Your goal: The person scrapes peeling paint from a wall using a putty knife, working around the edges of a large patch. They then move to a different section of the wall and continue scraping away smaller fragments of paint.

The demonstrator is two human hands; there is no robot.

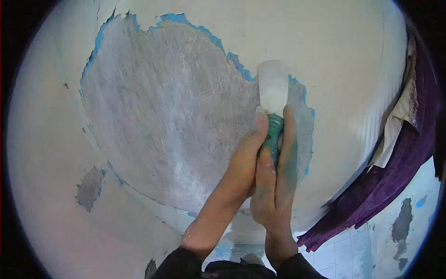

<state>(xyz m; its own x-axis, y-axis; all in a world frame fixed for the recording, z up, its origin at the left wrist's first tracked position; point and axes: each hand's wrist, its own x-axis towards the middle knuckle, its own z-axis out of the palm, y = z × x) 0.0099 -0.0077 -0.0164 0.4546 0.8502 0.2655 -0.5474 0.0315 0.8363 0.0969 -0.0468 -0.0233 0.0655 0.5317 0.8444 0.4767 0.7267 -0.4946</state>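
Both my hands are wrapped round the green handle of a scraper [274, 88], whose wide pale blade points up and lies over the edge of the peeled paint. My left hand [248, 153] grips the handle from the left, its thumb along the side near the blade. From the right, my right hand [278, 179] closes on the same handle, with one finger stretched up beside the blade's base. Around the blade is a wall [344, 93] with cream paint. A large bare grey patch [172, 107] spreads to the left, rimmed with ragged blue paint [239, 66].
A purple curtain [371, 195] with a pale cloth [395, 125] hangs along the right side. Smaller bare patches show on the wall at lower left [89, 188] and far right [402, 221]. White tiles [337, 251] appear below.
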